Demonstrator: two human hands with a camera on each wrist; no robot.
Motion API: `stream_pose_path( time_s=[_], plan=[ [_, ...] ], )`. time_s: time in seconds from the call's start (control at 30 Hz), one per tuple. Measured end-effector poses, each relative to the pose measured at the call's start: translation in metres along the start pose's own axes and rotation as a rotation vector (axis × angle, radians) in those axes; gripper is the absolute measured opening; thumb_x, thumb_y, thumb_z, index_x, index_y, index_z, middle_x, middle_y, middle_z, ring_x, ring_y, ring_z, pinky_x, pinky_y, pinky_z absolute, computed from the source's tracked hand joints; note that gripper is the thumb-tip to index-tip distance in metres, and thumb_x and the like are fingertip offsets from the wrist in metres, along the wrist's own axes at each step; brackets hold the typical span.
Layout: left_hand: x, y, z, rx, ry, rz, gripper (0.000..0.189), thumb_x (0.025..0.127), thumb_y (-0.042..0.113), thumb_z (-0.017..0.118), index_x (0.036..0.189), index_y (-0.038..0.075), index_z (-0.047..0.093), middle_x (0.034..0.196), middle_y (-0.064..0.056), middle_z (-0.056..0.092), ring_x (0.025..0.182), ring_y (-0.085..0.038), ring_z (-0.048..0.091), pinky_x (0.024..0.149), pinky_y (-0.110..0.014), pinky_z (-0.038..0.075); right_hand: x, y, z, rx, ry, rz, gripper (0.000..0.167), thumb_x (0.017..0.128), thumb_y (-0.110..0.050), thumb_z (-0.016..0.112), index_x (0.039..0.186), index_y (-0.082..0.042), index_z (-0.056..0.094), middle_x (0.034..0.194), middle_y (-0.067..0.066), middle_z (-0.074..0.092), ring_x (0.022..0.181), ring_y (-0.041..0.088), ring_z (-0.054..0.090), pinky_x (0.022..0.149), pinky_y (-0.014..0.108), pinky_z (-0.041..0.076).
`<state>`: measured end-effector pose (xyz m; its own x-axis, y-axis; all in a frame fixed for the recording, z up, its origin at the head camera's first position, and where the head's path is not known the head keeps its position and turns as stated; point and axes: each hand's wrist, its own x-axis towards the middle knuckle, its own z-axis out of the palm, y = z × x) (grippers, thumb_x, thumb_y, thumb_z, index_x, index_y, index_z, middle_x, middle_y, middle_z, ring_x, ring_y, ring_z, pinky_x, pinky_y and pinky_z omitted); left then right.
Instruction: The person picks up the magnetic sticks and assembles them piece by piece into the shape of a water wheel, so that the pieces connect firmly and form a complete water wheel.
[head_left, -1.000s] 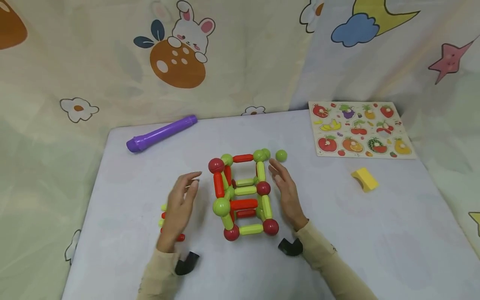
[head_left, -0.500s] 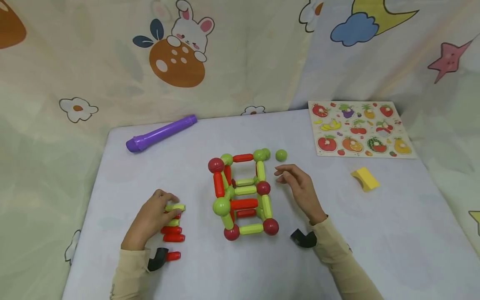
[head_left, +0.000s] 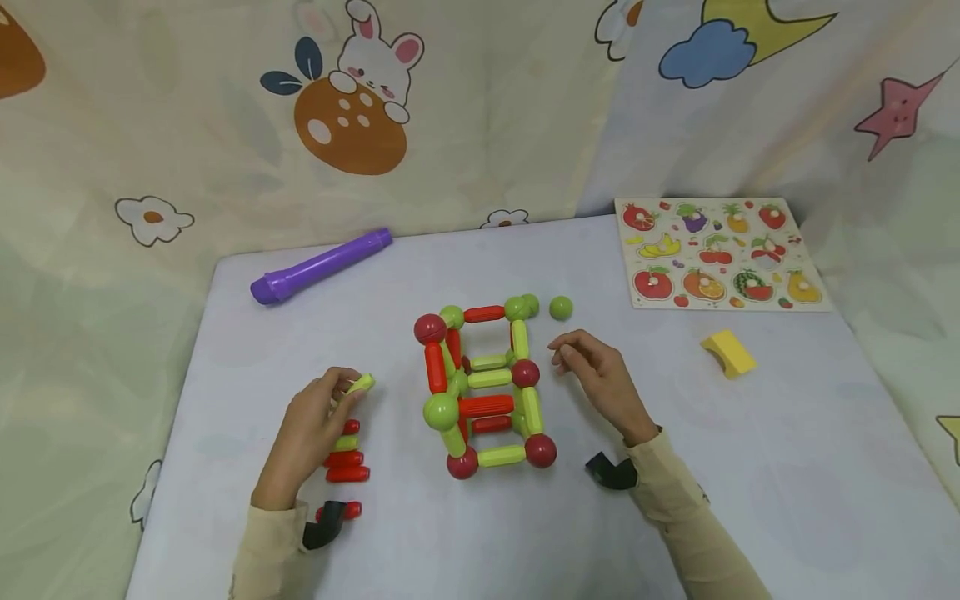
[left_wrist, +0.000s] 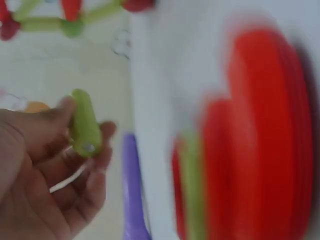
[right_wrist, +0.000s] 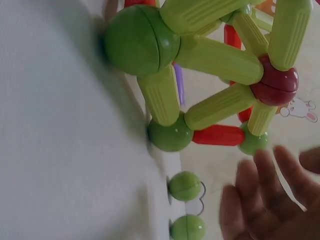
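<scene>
My left hand [head_left: 303,429] pinches a yellow-green magnetic rod [left_wrist: 86,122] between thumb and fingers, held up off the table. Below it lies a column of loose rods, mostly red, such as this red rod [head_left: 347,474]; the hand and wrist strap cover parts of them. Mid-table stands a frame of red and yellow-green rods joined by red and green balls, with a ribbed red rod [head_left: 486,406] across its middle. To its right my right hand [head_left: 603,387] hovers with loosely bent fingers and nothing in them. In the right wrist view its fingers [right_wrist: 262,177] sit apart from the frame.
A loose green ball [head_left: 561,307] lies behind the frame's right corner. A purple tube [head_left: 322,267] rests at the back left. At the back right are a fruit puzzle board [head_left: 693,265] and a yellow arched block [head_left: 729,354]. A patterned cloth hangs behind the table.
My left hand went from beside the frame to the loose rods, then lifted a yellow-green rod from the column. The right hand drew back to the right from the frame and now stays there.
</scene>
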<state>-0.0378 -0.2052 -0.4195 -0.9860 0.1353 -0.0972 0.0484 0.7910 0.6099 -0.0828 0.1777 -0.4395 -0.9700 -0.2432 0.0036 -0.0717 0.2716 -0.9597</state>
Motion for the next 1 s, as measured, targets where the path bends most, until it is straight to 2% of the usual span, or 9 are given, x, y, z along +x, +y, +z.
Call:
stream_pose_path(
  time_s=[0.1,0.27,0.33,0.47,0.57,0.63,0.73,0.87,1.0],
  plan=[
    [-0.01,0.013,0.0,-0.172,-0.146,0.03,0.032,0.094,0.019,0.062,0.124,0.009,0.058,0.093,-0.005,0.062,0.077,-0.019,0.056,0.065,-0.027,0.049,-0.002,-0.002,0.003,-0.05,-0.084,0.055,0.022,0.1,-0.015,0.049,0.116,0.0,0.055,0.094,0.017,0.061,0.085,0.032,0.058,0.079,0.041,0.054],
    [-0.025,0.026,0.019,-0.35,-0.574,0.081,0.024,0.095,0.029,0.06,0.113,0.014,0.067,0.091,-0.002,0.064,0.078,-0.012,0.055,0.068,-0.024,0.048,0.006,0.006,0.012,-0.116,-0.136,0.061,0.028,0.099,-0.012,0.05,0.127,-0.01,0.053,0.107,0.011,0.062,0.081,0.025,0.059,0.076,0.033,0.053],
    [-0.027,0.032,0.033,-0.388,-0.664,0.104,0.021,0.095,0.028,0.06,0.109,0.014,0.068,0.087,-0.002,0.064,0.075,-0.008,0.055,0.066,-0.022,0.048,0.012,0.011,0.016,-0.168,-0.147,0.06,0.033,0.099,-0.011,0.049,0.132,-0.013,0.051,0.112,0.008,0.06,0.073,0.02,0.055,0.071,0.028,0.048],
    [-0.028,0.049,0.062,-0.469,-0.742,0.15,0.019,0.095,0.026,0.06,0.103,0.01,0.066,0.07,-0.002,0.059,0.059,-0.003,0.047,0.054,-0.017,0.039,0.024,0.019,0.022,-0.226,-0.168,0.056,0.042,0.097,-0.008,0.048,0.139,-0.015,0.048,0.106,0.009,0.06,0.067,0.017,0.047,0.067,0.028,0.041],
    [-0.027,0.059,0.079,-0.503,-0.742,0.175,0.021,0.095,0.028,0.059,0.105,0.01,0.065,0.063,0.002,0.051,0.055,-0.001,0.042,0.052,-0.017,0.034,0.03,0.022,0.024,-0.172,-0.212,0.063,0.044,0.096,-0.003,0.044,0.139,-0.012,0.048,0.108,0.01,0.062,0.078,0.017,0.055,0.077,0.032,0.045],
    [-0.026,0.06,0.085,-0.501,-0.695,0.171,0.023,0.095,0.027,0.059,0.113,0.012,0.064,0.067,0.006,0.051,0.061,-0.003,0.045,0.056,-0.017,0.037,0.032,0.023,0.024,-0.134,-0.244,0.075,0.045,0.094,-0.001,0.041,0.137,-0.009,0.049,0.119,0.009,0.06,0.085,0.017,0.057,0.082,0.033,0.045],
    [-0.025,0.054,0.09,-0.499,-0.588,0.132,0.022,0.095,0.024,0.06,0.116,0.017,0.062,0.082,0.008,0.056,0.078,-0.007,0.052,0.068,-0.02,0.045,0.031,0.024,0.021,-0.092,-0.263,0.109,0.044,0.093,0.0,0.039,0.135,-0.007,0.05,0.121,0.012,0.058,0.079,0.02,0.059,0.074,0.033,0.051],
    [-0.018,0.041,0.091,-0.521,-0.435,0.113,0.022,0.094,0.015,0.061,0.116,0.019,0.06,0.101,0.006,0.06,0.093,-0.013,0.055,0.083,-0.026,0.048,0.02,0.024,0.012,-0.02,-0.264,0.154,0.041,0.095,-0.001,0.037,0.134,-0.003,0.049,0.109,0.018,0.06,0.072,0.026,0.06,0.06,0.034,0.055],
    [-0.003,0.031,0.089,-0.524,-0.271,0.105,0.02,0.095,0.011,0.059,0.115,0.014,0.061,0.1,0.001,0.06,0.087,-0.014,0.054,0.078,-0.025,0.046,0.001,0.027,0.006,0.056,-0.305,0.178,0.033,0.097,0.0,0.037,0.125,0.007,0.052,0.099,0.022,0.064,0.081,0.029,0.064,0.067,0.036,0.057]
  ],
)
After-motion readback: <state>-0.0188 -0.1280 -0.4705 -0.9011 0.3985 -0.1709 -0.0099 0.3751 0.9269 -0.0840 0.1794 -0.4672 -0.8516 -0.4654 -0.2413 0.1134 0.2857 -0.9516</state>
